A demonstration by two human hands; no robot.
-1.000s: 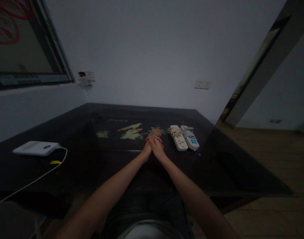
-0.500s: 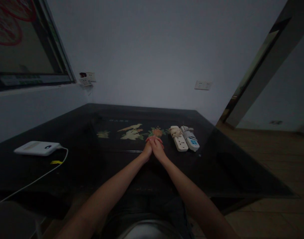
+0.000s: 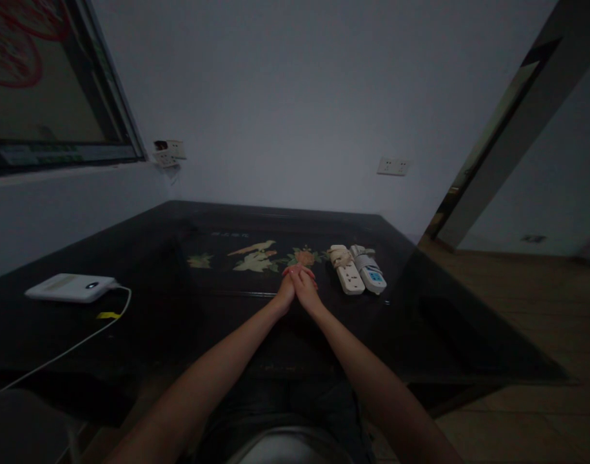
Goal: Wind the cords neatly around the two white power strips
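Note:
My left hand [image 3: 285, 291] and my right hand [image 3: 305, 290] are clasped together over the dark table [image 3: 217, 328], fingers folded into each other, with no object showing between them. Just right of them lie two power strips, side by side. The nearer one is a cream power strip [image 3: 353, 281] with its cord wrapped round its far end. Beside it is a grey-white power strip [image 3: 372, 274] with a blue socket face, its cord also wound round it. The palms are hidden.
A white power bank [image 3: 69, 288] with a white cable [image 3: 72, 348] lies at the table's left, near a yellow tag [image 3: 108, 315]. Beyond my hands, the tabletop bears a bird-and-flower picture [image 3: 253, 256]. Wall sockets [image 3: 393, 166] are on the wall behind; a window [image 3: 48, 84] is at left.

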